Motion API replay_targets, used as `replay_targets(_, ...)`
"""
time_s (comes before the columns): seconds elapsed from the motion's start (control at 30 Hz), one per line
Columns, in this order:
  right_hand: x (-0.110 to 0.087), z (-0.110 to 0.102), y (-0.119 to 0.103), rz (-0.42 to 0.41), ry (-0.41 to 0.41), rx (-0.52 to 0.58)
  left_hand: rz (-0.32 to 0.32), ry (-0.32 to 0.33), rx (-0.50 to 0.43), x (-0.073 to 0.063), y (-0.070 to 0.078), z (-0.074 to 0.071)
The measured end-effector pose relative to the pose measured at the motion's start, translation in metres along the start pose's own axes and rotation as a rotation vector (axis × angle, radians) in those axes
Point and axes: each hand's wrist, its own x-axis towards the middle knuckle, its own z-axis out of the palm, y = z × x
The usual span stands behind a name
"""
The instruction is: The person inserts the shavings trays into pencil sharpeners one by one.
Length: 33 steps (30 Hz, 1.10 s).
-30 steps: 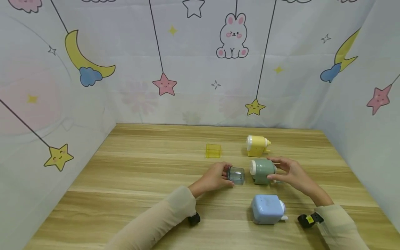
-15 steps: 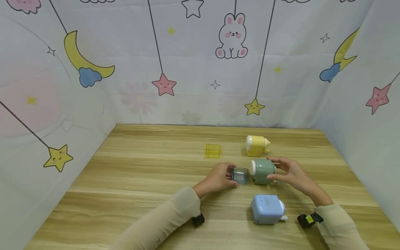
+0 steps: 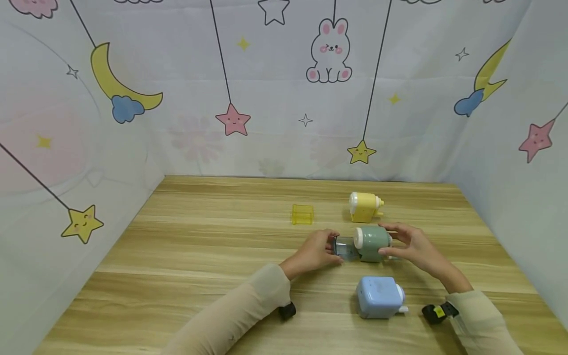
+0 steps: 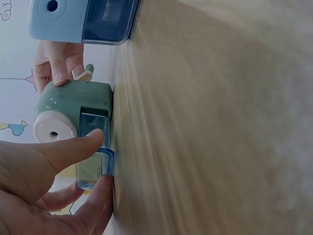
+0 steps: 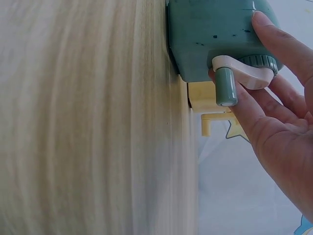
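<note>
A green pencil sharpener [image 3: 372,241] with a white front ring stands on the table. My right hand [image 3: 414,249] grips its crank end between thumb and fingers; the right wrist view shows the crank handle [image 5: 226,87] beside the palm. My left hand [image 3: 312,252] pinches a clear bluish shavings drawer [image 3: 345,249] between thumb and fingers. In the left wrist view, the drawer [image 4: 90,169] sits partly inside the slot below the sharpener's white ring, its outer end sticking out. How deep its inner end reaches is hard to tell.
A blue pencil sharpener [image 3: 380,297] stands nearer the front, close to both forearms. Behind the green one is a yellow sharpener [image 3: 365,207]. A clear yellow drawer [image 3: 302,214] lies to its left. Printed cloth walls [image 3: 284,98] border the wooden table.
My left hand has slid the clear drawer rightward, from beside the green sharpener to partly inside its slot. My right hand and the green sharpener have stayed in place.
</note>
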Motion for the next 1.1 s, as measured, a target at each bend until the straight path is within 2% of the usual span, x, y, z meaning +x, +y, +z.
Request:
replay_targets(0.73,0.0009,0.0009,0.0010,-0.013,0.011,-0.001,0.010,0.007,0.045,0.0076,0.0022,0.0065)
replay_targets(1.1,0.0009,0.0003,0.0003,-0.013,0.005,-0.001,0.005,0.005,0.021,0.0098,0.0033,0.0086)
